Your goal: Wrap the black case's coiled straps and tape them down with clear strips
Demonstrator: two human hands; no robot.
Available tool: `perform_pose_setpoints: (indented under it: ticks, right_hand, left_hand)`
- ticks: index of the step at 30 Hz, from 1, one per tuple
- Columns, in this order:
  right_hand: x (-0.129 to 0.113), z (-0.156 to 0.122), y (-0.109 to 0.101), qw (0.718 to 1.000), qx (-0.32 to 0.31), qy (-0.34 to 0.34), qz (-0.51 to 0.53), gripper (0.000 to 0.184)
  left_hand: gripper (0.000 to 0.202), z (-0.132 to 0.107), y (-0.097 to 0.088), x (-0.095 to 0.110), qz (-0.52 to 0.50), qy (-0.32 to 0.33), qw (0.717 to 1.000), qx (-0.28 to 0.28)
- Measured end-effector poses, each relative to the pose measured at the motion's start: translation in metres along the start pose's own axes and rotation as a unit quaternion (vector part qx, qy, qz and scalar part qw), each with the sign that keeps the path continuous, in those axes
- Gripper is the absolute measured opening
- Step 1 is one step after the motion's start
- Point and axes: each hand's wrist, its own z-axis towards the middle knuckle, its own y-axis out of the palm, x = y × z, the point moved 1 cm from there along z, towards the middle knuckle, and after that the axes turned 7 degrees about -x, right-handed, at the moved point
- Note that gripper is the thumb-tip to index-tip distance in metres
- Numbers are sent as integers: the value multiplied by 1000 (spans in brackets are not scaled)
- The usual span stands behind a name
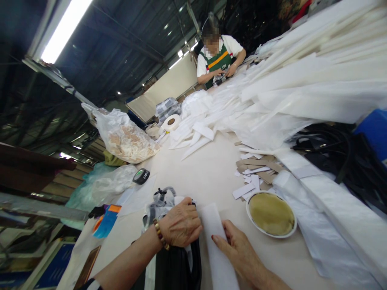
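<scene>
My left hand (182, 225), with a beaded bracelet at the wrist, is closed over the upper end of a black bag (169, 268). Its fingers curl down at the bag's right edge, and the fingertips are partly hidden. Clear and grey plastic wrapping (160, 207) bunches up just beyond this hand. To the right, my right hand (238, 245) pinches the side of a long white strip (216, 241), thumb on top and fingers at the edge. The strip lies lengthwise beside the bag, its near end cut off by the picture's bottom.
A bowl of yellowish paste (272, 213) stands right of my right hand, below scattered card pieces (256, 167). White sheets (287, 92) heap the table's right side. Black tape (141, 176) and a scrap-filled plastic bag (123, 137) lie left. A co-worker (220, 60) handles something across the table.
</scene>
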Motion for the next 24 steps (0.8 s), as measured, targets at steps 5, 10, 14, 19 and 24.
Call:
perform_pose_setpoints:
  ticks: [5, 10, 14, 19, 24]
  right_hand:
    - [3, 2, 0, 999, 15, -8, 28, 19]
    - [0, 1, 1, 999, 42, 9, 8, 16]
    - [-5, -3, 1, 999, 46, 4, -5, 13]
    - [-2, -3, 0, 998, 49, 26, 10, 17]
    - [3, -6, -3, 997, 25, 28, 65, 28]
  left_hand:
    - [24, 11, 10, 1, 13, -8, 1000, 15]
    - [22, 11, 14, 3, -3, -5, 1000, 16]
    - [25, 10, 7, 5, -24, -3, 999, 36]
    - [25, 14, 10, 2, -35, -4, 998, 56]
    - [24, 19, 13, -2, -23, -10, 999, 48]
